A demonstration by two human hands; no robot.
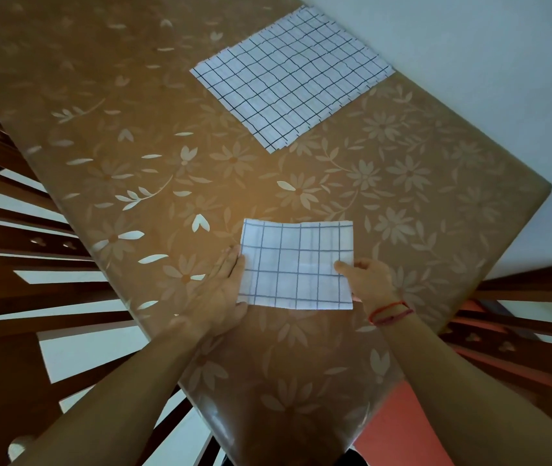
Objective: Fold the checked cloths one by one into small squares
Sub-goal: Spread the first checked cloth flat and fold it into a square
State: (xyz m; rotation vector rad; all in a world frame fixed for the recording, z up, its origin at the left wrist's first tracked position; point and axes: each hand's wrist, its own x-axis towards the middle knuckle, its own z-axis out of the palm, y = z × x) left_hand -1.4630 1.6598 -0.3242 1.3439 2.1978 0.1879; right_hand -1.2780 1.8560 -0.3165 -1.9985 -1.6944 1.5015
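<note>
Floral table, small folded checked cloth

Lower centre, the folded checked cloth is matt white woven fabric with thin dark grid lines and faint soft creases. Upper centre, the stack of checked cloths is the same matt fabric. The table cover is a smooth brown sheet printed with pale flowers (plastic by its look, with a soft sheen near the bottom edge). At left, the chairs are smooth dark brown wood. Lower right, the bracelet is thin red thread. Upper right, the wall is plain matt white.
</note>
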